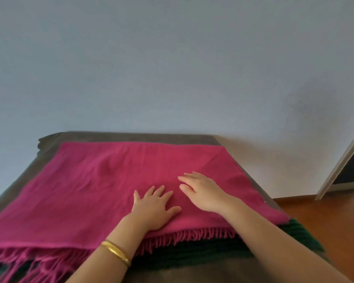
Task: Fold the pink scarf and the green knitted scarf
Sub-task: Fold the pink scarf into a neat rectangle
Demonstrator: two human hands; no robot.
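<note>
Hands lie flat on the pink scarf [114, 180], both with straight fingers that hold nothing. The left hand [154, 207] presses palm down near the fringed near edge of the scarf, its fingers spread a little and its thumb pointing to the right. On the left wrist sits a gold bangle [116, 252]. The right hand [200, 190] is just beside the left one, a bit farther away from the person, with fingers pointing to the left and lying on the cloth; whether its palm presses fully down I cannot tell. Under both hands the pink scarf is spread wide over the worktop [49, 148], which has a grey-brown cover, and the scarf reaches far to the left of the left hand. Its fringe [192, 235] hangs along the near edge, below the left hand. The green knitted scarf [202, 254] lies partly under the pink one, showing near both forearms and to the right of the right arm. Beyond the hands rises a pale wall [172, 68], and to the far right is wooden floor [325, 221].
</note>
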